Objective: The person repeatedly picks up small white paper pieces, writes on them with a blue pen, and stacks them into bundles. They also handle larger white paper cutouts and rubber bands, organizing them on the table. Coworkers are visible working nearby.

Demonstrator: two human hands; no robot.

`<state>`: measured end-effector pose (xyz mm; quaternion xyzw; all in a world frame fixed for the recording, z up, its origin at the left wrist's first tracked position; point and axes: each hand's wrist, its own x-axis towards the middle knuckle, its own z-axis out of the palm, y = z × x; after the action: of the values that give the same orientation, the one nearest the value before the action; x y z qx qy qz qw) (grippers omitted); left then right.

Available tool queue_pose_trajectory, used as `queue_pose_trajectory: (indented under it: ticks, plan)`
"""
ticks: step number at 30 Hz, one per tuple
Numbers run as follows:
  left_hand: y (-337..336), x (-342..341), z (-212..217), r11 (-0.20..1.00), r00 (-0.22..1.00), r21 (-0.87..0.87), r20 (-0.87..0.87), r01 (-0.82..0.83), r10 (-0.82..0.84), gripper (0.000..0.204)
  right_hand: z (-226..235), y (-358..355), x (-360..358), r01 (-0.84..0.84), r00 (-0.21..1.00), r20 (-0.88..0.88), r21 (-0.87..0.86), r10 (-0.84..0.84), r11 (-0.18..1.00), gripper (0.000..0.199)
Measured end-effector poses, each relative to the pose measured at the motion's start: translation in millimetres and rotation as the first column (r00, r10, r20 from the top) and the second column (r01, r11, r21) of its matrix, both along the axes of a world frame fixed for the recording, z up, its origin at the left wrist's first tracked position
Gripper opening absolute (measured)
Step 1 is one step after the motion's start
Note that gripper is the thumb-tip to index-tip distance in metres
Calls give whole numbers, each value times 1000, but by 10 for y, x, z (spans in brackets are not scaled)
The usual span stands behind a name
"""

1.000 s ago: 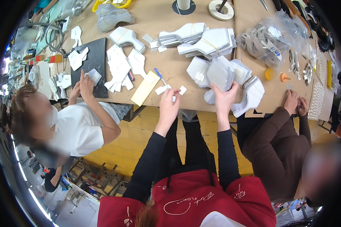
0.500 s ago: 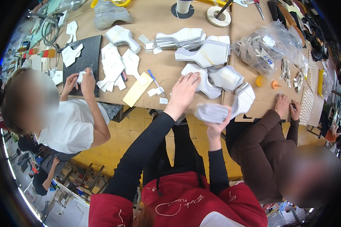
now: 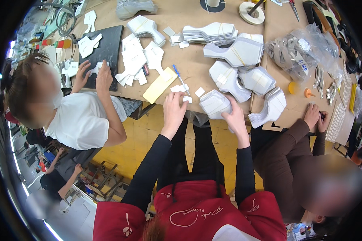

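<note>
My right hand [image 3: 237, 119] grips a stack of grey-white cut pieces [image 3: 215, 104] at its right side, thumb on top. The stack is tilted at the near table edge, its upper face showing. To its left, my left hand [image 3: 174, 112] has thumb and forefinger pinched at a small white paper slip [image 3: 188, 99]. Another white slip [image 3: 200, 92] lies just above the stack in my right hand. A blue pen [image 3: 180, 77] and a yellow pad [image 3: 159, 86] lie beyond my left hand. A banded stack of curved pieces [image 3: 228, 80] sits beyond my right hand.
More banded stacks [image 3: 239, 51] cover the table's middle. To the right are a clear plastic bag of straps [image 3: 295, 52] and an orange cap [image 3: 309, 92]. Co-workers sit on both sides; the left one works on a black board [image 3: 112, 48]. A tape roll [image 3: 251, 14] stands at the back.
My left hand has left the curved stack and moved left and nearer to the paper slips. My right hand has brought its stack to the table edge and turned it. The view has shifted.
</note>
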<state>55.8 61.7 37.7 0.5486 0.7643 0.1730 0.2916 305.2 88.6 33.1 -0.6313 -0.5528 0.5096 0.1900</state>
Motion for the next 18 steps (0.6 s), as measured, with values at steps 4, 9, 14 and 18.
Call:
queue_pose_trajectory:
  ticks: [4,9,14,18]
  plan:
    - [-60,18,-118,997,998,51,-40,52,-50,28,206,-68,-203,-124,866,485,448,-124,886,57]
    - [-95,-12,-190,1000,999,11,49,-10,9,21,401,-323,-309,166,985,-5,326,-174,931,26]
    - [-248,149,96,998,865,-62,499,-24,52,13,318,-528,-446,180,948,-268,1,-173,984,23]
    - [-233,433,298,990,808,-55,585,132,-75,15,266,-616,-373,234,940,-249,-30,-234,972,20]
